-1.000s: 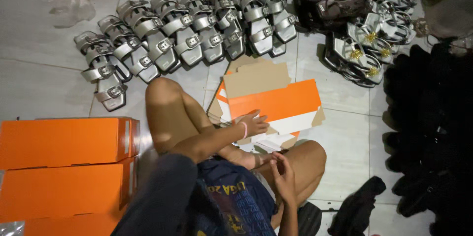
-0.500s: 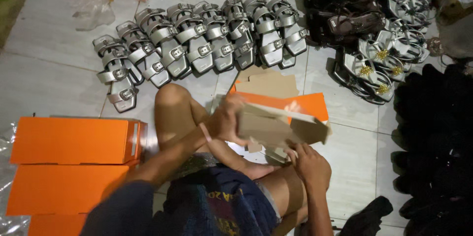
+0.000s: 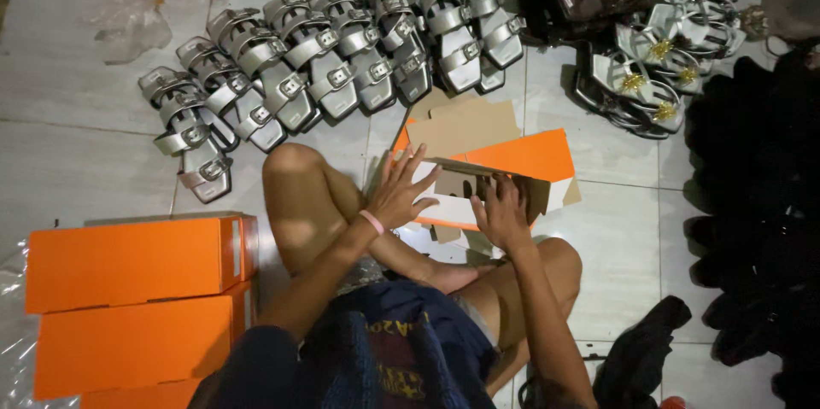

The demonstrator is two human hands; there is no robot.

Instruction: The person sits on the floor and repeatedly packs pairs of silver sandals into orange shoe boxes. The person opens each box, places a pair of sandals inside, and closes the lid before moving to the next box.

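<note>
I sit cross-legged on a tiled floor. In front of my knees I hold a half-folded cardboard shoe box [image 3: 491, 183], brown inside and orange and white outside. My left hand [image 3: 400, 191], with a pink band at the wrist, presses its spread fingers against the box's left end. My right hand [image 3: 500, 213] grips the box's near wall, fingers curled over the edge. Under the box lie flat orange and brown cardboard sheets [image 3: 521, 153].
A row of several silver buckled sandals [image 3: 342, 59] fans across the floor ahead. More sandals with gold ornaments [image 3: 649, 76] and dark shoes [image 3: 760, 230] lie at right. Stacked orange boxes [image 3: 137, 289] stand at my left. A dark cloth [image 3: 641, 353] lies by my right knee.
The box has come down from a raised, tilted hold to sit lower in front of my knees. My left hand has shifted to its left end, my right hand up onto its near wall.
</note>
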